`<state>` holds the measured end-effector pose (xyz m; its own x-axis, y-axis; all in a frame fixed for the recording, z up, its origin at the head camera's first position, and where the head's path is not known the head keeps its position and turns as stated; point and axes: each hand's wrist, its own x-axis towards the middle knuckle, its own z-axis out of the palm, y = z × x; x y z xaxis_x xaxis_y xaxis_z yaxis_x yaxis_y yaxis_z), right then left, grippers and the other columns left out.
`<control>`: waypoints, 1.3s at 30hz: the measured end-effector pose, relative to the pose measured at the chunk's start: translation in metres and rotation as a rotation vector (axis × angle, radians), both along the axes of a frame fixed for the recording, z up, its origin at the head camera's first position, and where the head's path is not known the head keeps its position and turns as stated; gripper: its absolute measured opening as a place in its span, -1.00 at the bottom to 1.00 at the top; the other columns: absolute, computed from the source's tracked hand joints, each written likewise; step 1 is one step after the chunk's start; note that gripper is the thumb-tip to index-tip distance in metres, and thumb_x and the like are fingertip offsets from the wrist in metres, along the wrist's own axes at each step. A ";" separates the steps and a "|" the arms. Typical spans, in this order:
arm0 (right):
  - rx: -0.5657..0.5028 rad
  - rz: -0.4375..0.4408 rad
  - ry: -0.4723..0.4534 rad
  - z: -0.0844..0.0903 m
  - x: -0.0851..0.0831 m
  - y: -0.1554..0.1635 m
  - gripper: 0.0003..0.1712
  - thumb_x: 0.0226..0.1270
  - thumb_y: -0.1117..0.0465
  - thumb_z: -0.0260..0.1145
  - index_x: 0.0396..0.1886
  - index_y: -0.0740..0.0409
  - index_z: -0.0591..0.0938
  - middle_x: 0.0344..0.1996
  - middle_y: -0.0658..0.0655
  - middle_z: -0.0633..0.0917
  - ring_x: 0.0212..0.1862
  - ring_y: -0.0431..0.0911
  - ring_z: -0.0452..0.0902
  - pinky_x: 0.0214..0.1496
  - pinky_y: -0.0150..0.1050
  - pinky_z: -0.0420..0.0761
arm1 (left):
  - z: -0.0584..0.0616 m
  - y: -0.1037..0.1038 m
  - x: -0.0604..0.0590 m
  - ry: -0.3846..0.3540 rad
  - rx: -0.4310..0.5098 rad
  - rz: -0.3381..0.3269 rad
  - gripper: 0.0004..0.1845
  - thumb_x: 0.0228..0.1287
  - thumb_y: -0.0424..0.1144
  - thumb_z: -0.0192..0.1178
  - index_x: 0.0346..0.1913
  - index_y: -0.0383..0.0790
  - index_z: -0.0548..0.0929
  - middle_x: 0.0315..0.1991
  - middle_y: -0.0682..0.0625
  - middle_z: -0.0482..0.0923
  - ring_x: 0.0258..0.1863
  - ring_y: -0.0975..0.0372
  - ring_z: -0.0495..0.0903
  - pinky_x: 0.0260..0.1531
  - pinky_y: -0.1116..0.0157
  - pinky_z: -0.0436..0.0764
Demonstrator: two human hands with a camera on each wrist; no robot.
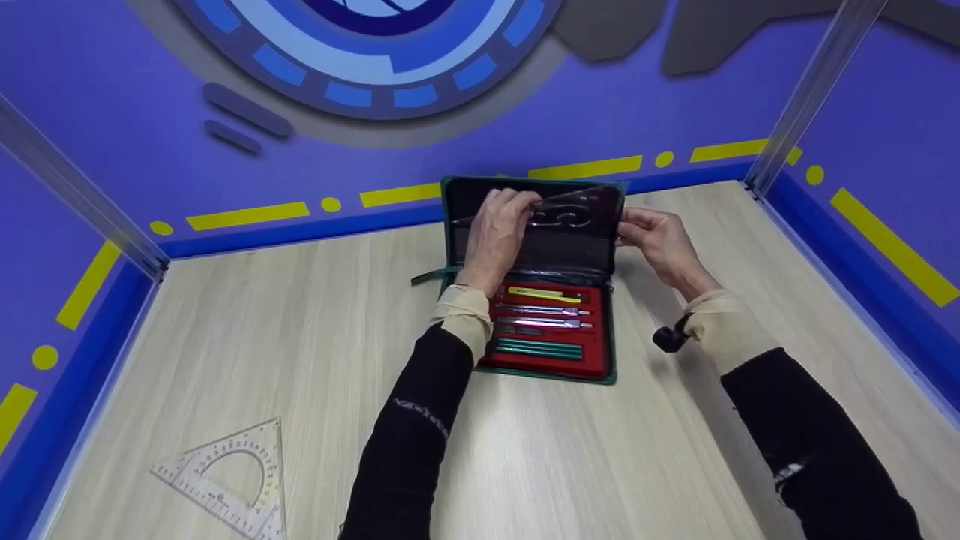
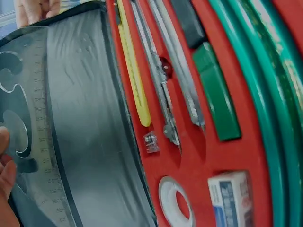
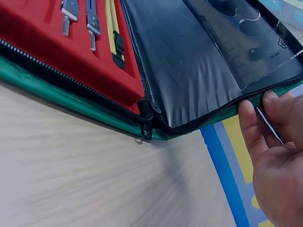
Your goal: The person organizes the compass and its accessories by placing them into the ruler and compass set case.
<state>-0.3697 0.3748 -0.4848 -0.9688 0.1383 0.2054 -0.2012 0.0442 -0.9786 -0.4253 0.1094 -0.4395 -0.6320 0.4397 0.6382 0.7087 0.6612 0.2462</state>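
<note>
The clear curve stencil [image 1: 566, 214] sits against the dark inner lid of the green zip case [image 1: 607, 315], which lies open on the wooden table [image 1: 262, 337] with its lid raised toward the blue wall. We judge the stencil to be light, thin and springy, smooth enough to slip on the glossy lid pocket [image 2: 90, 118], and liable to crack if bent hard, so we would take it by a straight outer edge and keep off the cut-out curves. Our left hand [image 1: 496, 229] has its fingers curled over the stencil's top-left edge, pinching it, and in the left wrist view a fingertip rests on the sheet's printed scale. Our right hand [image 1: 660, 240] pinches the lid's zipped right edge between thumb and fingers, steadying it, with the fingers bent close together and not spread. Below, the red tray [image 1: 592, 356] holds a yellow tool [image 1: 544, 294], metal compasses [image 1: 540, 315] and green sticks [image 1: 538, 348]. A clear set square [image 1: 229, 480] lies well apart, near the table's front-left corner
</note>
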 end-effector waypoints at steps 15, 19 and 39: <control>0.045 0.042 0.013 -0.001 0.004 0.003 -0.70 0.51 0.32 0.32 0.11 0.40 0.70 -0.18 0.05 0.82 -0.24 -0.12 0.72 -0.05 -0.23 0.69 | 0.006 -0.005 -0.001 -0.053 -0.012 -0.001 -0.79 0.53 -0.31 0.19 0.09 -0.14 0.74 -0.05 -0.04 0.74 -0.05 0.10 0.64 0.01 0.26 0.60; 0.056 0.051 0.014 -0.001 0.004 0.006 -0.71 0.51 0.31 0.32 0.10 0.38 0.71 -0.16 0.08 0.82 -0.22 -0.10 0.71 -0.06 -0.27 0.69 | 0.005 -0.004 0.000 -0.051 -0.081 -0.007 -0.82 0.54 -0.29 0.18 0.04 -0.12 0.74 -0.06 -0.01 0.75 -0.08 0.11 0.64 -0.02 0.26 0.61; 0.084 0.071 0.028 0.000 0.006 0.006 -0.74 0.50 0.29 0.33 0.07 0.29 0.75 -0.17 0.06 0.82 -0.23 -0.10 0.73 -0.05 -0.25 0.69 | 0.003 -0.005 0.008 -0.037 -0.061 -0.095 -0.82 0.57 -0.27 0.14 0.03 -0.08 0.73 -0.08 0.07 0.77 -0.10 0.19 0.64 -0.02 0.33 0.59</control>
